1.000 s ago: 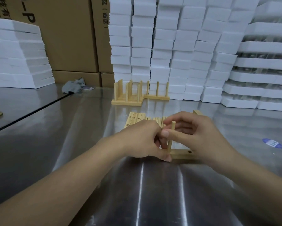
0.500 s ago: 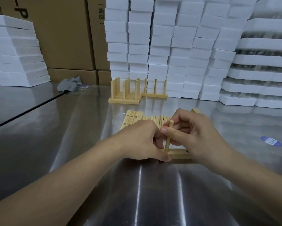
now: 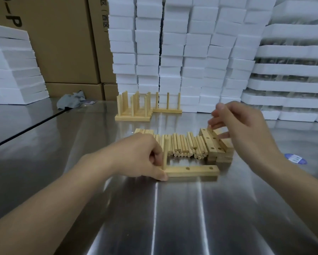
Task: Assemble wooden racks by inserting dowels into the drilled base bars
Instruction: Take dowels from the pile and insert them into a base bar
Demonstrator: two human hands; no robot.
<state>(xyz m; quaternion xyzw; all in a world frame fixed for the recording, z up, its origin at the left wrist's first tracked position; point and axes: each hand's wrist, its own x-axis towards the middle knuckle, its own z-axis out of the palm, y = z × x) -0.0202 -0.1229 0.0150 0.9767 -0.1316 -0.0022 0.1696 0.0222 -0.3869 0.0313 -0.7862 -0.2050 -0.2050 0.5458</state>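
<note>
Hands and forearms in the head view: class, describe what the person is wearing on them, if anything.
Nothing shows on either one. The left hand and right hand are bare: no gloves, rings, watch or wristband visible. Both forearms are uncovered to the frame edge, with no sleeve in view. The right hand is motion-blurred, so small details there cannot be checked.

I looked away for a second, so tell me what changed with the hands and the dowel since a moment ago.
The right hand let go of the upright dowel and moved away to the right, now open above the stacked base bars. The dowel stands in the end hole of the base bar. The left hand still steadies that end; the two other holes remain empty, and the loose dowels lie as before.
</note>
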